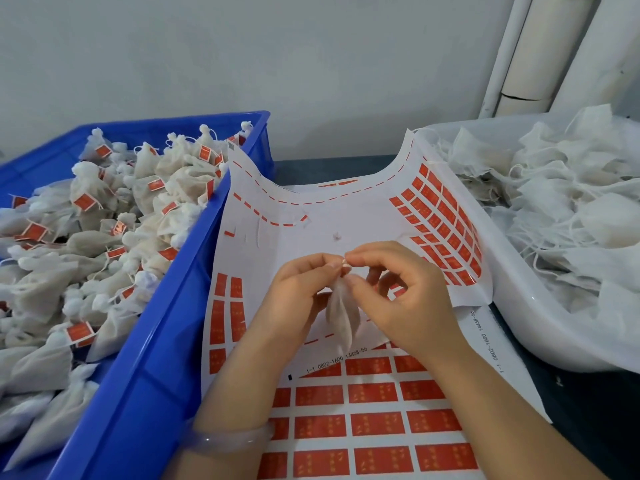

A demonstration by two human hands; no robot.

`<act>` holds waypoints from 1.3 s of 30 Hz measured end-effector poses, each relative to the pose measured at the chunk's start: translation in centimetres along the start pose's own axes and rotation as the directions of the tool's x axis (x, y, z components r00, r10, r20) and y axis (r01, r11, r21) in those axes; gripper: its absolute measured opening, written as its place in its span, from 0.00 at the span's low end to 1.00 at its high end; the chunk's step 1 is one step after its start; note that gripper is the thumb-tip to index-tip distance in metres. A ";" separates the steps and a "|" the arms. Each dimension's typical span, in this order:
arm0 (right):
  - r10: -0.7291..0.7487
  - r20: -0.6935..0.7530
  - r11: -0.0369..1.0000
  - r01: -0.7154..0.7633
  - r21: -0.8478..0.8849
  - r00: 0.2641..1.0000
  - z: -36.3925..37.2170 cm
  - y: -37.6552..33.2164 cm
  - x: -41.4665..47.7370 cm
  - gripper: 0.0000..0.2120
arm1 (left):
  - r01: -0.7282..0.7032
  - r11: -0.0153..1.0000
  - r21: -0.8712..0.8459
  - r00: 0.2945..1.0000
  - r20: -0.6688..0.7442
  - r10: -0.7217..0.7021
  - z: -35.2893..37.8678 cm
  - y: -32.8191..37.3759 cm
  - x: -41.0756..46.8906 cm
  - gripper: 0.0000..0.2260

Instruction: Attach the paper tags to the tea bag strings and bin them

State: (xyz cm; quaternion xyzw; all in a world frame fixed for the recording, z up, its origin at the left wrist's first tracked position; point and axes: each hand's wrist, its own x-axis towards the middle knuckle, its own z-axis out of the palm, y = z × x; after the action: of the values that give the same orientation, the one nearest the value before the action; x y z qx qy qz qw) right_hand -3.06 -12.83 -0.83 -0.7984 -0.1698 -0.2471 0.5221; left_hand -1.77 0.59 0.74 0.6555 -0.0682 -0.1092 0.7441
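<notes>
A small white tea bag [341, 315] hangs between my hands above the sticker sheets. My left hand [294, 299] and my right hand [398, 289] both pinch the string at the top of the bag, fingertips meeting at one spot. No red tag shows on this bag. A white sheet of red tags [374, 420] lies under my hands, with a second, mostly peeled sheet [311, 216] curled up behind it. The blue bin [166, 327] on the left holds several tagged tea bags [86, 237].
A white tub [540, 327] on the right holds a heap of untagged tea bags [554, 209]. A pale wall stands behind, with white pipes [540, 53] at the upper right. A pale bangle [228, 439] sits on my left wrist.
</notes>
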 end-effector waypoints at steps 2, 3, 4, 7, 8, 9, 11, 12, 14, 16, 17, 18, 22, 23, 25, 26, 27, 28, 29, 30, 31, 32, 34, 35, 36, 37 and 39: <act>-0.018 -0.026 0.999 0.016 -0.047 0.999 0.1 0.2 0.0 0.08 | -0.005 1.000 -0.002 1.000 -0.026 0.005 0.0 -0.1 0.2 0.11; -0.027 -0.045 0.997 0.024 -0.069 0.999 0.2 0.3 0.0 0.08 | -0.011 1.000 0.009 1.000 -0.029 0.011 0.0 -0.2 0.3 0.10; -0.036 -0.061 0.996 0.031 -0.085 0.997 0.2 0.3 0.1 0.08 | -0.020 1.000 0.019 0.999 -0.029 0.020 0.1 -0.3 0.4 0.10; -0.042 -0.078 0.993 0.033 -0.115 0.996 0.1 0.4 0.1 0.08 | -0.054 0.997 0.047 0.998 -0.036 0.056 0.2 -0.6 0.5 0.10; -0.037 -0.073 0.992 0.028 -0.122 0.997 0.1 0.4 0.1 0.07 | -0.064 0.995 0.072 0.997 -0.045 0.068 0.2 -0.6 0.5 0.10; -0.024 -0.066 0.992 0.016 -0.126 0.998 0.0 0.4 0.2 0.06 | -0.076 0.991 0.109 0.995 -0.058 0.083 0.1 -0.7 0.5 0.10; 0.007 -0.049 0.992 -0.013 -0.127 0.999 -0.3 0.5 0.2 0.03 | -0.101 0.974 0.204 0.989 -0.089 0.121 0.1 -1.0 0.6 0.10; 0.017 -0.038 0.992 -0.022 -0.128 0.999 -0.5 0.5 0.3 0.02 | -0.110 0.962 0.249 0.985 -0.105 0.140 0.0 -1.1 0.6 0.10; 0.030 -0.007 0.991 -0.030 -0.127 1.000 -0.8 0.5 0.4 0.03 | -0.118 0.944 0.308 0.980 -0.117 0.160 0.0 -1.3 0.6 0.10; 0.037 0.014 0.994 -0.036 -0.100 0.999 -0.8 0.4 0.4 0.02 | -0.112 0.935 0.338 0.983 -0.102 0.155 0.0 -1.4 0.7 0.10; 0.040 0.015 0.996 -0.039 -0.084 0.999 -0.8 0.4 0.4 0.01 | -0.106 0.930 0.352 0.983 -0.100 0.151 0.0 -1.5 0.7 0.10; 0.044 0.011 0.997 -0.043 -0.068 0.999 -0.8 0.4 0.3 0.00 | -0.100 0.925 0.366 0.983 -0.106 0.149 0.0 -1.6 0.7 0.10; 0.081 -0.039 0.996 -0.080 0.024 0.996 -1.0 0.5 0.5 0.10 | -0.094 0.928 0.360 0.982 -0.121 0.146 0.0 -1.7 0.7 0.10; 0.111 -0.063 0.992 -0.107 0.059 0.992 -1.1 0.6 0.5 0.13 | -0.094 0.931 0.351 0.982 -0.122 0.145 0.0 -1.6 0.7 0.10; 0.184 -0.083 0.977 -0.173 0.126 0.979 -1.2 0.9 0.6 0.16 | -0.098 0.942 0.322 0.980 -0.131 0.147 -0.1 -1.5 0.7 0.10; 0.211 -0.083 0.970 -0.198 0.143 0.974 -1.2 1.0 0.6 0.16 | -0.097 0.944 0.316 0.980 -0.137 0.146 0.0 -1.5 0.7 0.10; 0.227 -0.083 0.965 -0.213 0.155 0.970 -1.1 1.0 0.6 0.15 | -0.094 0.943 0.319 0.979 -0.144 0.147 0.1 -1.5 0.7 0.09; 0.237 -0.085 0.961 -0.221 0.168 0.968 -1.0 1.0 0.7 0.15 | -0.098 0.939 0.331 0.976 -0.151 0.155 0.2 -1.5 0.7 0.08; 0.243 -0.086 0.957 -0.224 0.182 0.966 -1.0 1.0 0.7 0.14 | -0.105 0.930 0.352 0.972 -0.161 0.170 0.2 -1.5 0.7 0.06; 0.248 -0.084 0.953 -0.227 0.199 0.965 -0.9 0.9 0.7 0.13 | -0.116 0.915 0.386 0.967 -0.168 0.193 0.2 -1.6 0.7 0.06; 0.254 -0.076 0.949 -0.233 0.213 0.964 -0.9 0.9 0.7 0.12 | -0.128 0.899 0.419 0.962 -0.166 0.214 0.3 -1.5 0.7 0.07; 0.263 -0.067 0.944 -0.243 0.223 0.962 -0.9 0.9 0.7 0.11 | -0.142 0.891 0.431 0.961 -0.157 0.229 0.3 -1.4 0.7 0.08; 0.284 -0.062 0.937 -0.263 0.232 0.957 -0.8 0.9 0.7 0.09 | -0.158 0.901 0.403 0.962 -0.141 0.232 0.2 -1.3 0.6 0.08; 0.295 -0.069 0.932 -0.272 0.239 0.953 -0.7 0.9 0.6 0.09 | -0.154 0.910 0.385 0.965 -0.140 0.222 0.2 -1.1 0.5 0.07; 0.309 -0.075 0.926 -0.282 0.253 0.948 -0.6 0.9 0.6 0.09 | -0.147 0.918 0.369 0.967 -0.141 0.211 0.3 -1.1 0.5 0.04; 0.326 -0.078 0.916 -0.295 0.272 0.942 -0.4 1.0 0.5 0.09 | -0.137 0.925 0.356 0.969 -0.145 0.200 0.3 -1.0 0.4 0.01; 0.356 -0.075 0.900 -0.320 0.295 0.931 0.0 1.0 0.2 0.09 | -0.147 0.917 0.370 0.963 -0.156 0.218 0.4 -1.2 0.5 0.05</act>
State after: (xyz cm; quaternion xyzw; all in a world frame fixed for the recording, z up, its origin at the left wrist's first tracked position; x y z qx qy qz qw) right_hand -2.34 -13.20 -1.47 -0.7171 -0.0277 -0.1767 0.6736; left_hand -1.53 -0.07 -0.41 0.7773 -0.0749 0.0394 0.6234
